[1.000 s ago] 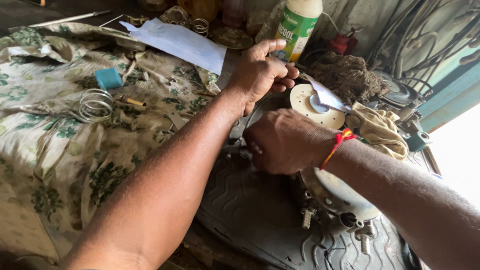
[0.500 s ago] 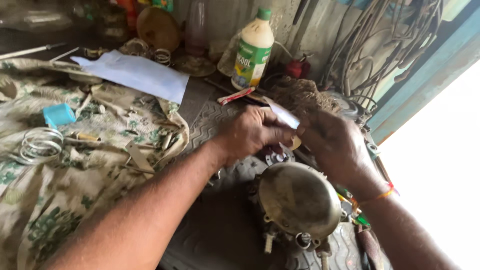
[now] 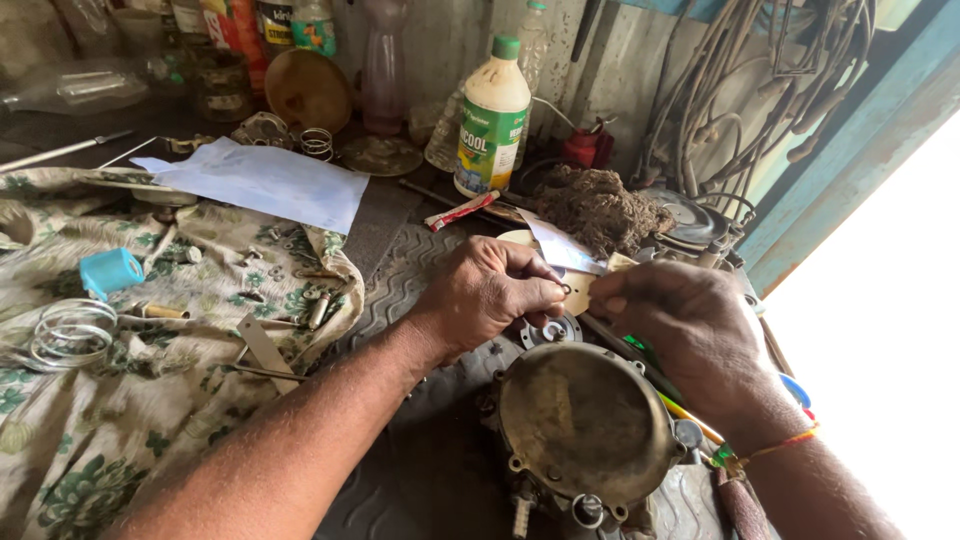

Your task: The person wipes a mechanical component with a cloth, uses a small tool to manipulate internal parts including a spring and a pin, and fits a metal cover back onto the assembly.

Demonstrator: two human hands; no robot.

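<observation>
My left hand and my right hand meet over a cream round disc, both pinching it at its edge. A pale slip of paper lies across the disc's far side. Just below the hands sits a round, dull metal housing with lugs and bolts around its rim, resting on a dark ribbed rubber mat. A small metal ring part shows between my left hand and the housing. My right wrist carries a red and yellow thread.
A floral cloth at left holds a wire spring, a blue cap, screws and a metal strip. Behind are a white sheet of paper, a green-capped bottle, a wad of brown fibre, jars and hanging cables.
The view has swung down and left. Both hands have come together on the cream disc, and the metal housing now sits lower in view, under the hands.
</observation>
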